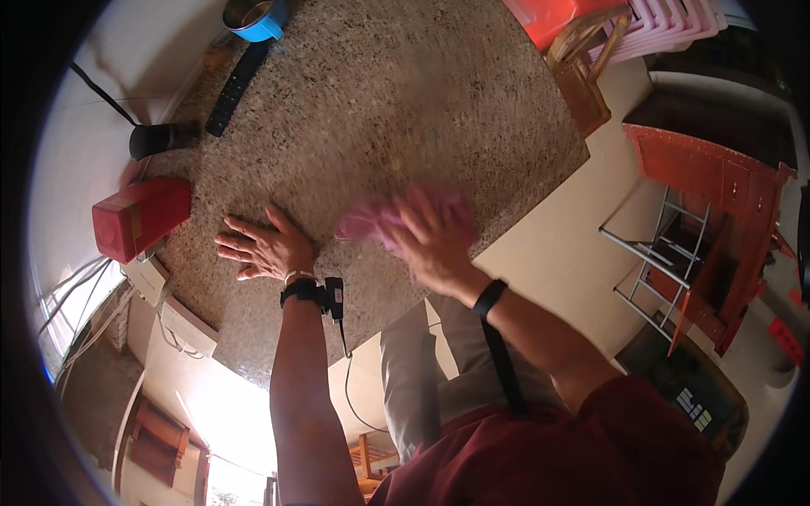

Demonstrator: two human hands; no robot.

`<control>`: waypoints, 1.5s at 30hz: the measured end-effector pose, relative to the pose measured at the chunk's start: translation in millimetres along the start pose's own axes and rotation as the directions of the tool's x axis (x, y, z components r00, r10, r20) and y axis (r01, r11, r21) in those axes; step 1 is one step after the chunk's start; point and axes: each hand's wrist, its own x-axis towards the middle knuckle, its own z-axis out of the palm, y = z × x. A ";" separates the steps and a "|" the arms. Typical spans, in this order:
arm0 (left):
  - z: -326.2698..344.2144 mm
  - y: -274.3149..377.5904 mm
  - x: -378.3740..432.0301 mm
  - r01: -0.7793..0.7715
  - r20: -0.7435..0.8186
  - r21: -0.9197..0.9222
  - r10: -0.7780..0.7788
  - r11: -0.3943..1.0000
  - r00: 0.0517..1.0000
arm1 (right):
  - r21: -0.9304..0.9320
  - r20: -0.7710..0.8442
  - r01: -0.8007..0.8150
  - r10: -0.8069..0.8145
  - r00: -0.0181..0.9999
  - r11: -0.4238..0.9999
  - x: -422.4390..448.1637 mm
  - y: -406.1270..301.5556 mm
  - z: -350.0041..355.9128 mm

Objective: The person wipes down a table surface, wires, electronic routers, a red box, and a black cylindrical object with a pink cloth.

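My left hand (pixel 269 248) lies palm down on the speckled stone tabletop (pixel 380 126), its fingers spread and nothing in them. A band with a small black device (pixel 334 300) is strapped around that wrist, and a cable hangs from the device. Under my right hand (pixel 431 246) is a crumpled pink cloth (pixel 452 212), held against the tabletop near its front edge. Both the cloth and the right hand are blurred, and the hand hides part of the cloth.
Along the wall stand a red box (pixel 142 218), a black cylindrical object (pixel 161 139), a black remote control (pixel 237 88) and a blue cup (pixel 256 22). Pale boxes (pixel 190 324) with cords sit at the left edge. Pink stools (pixel 658 28) and a metal-framed folding chair (pixel 664 259) are on the right.
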 end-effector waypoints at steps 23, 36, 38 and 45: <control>4.4 -8.1 10.3 -0.118 0.145 -0.067 0.127 0.991 0.981 | 0.778 -0.268 -0.526 0.938 0.218 0.345 -62.1 91.6 18.7; -95.2 -225.3 -138.9 0.118 0.194 -0.814 0.075 0.569 0.978 | 0.599 -0.142 -0.612 0.821 0.553 0.516 -96.8 -166.0 143.4; -96.7 -280.9 -187.1 0.217 0.242 -0.797 -0.030 0.564 0.970 | 0.535 -0.089 -0.622 0.770 0.632 0.572 -107.4 -212.6 165.9; -112.2 -428.0 -302.0 0.483 0.329 -0.649 -0.355 0.588 0.875 | -0.425 0.095 -0.190 0.253 0.963 0.885 -144.4 -391.1 255.1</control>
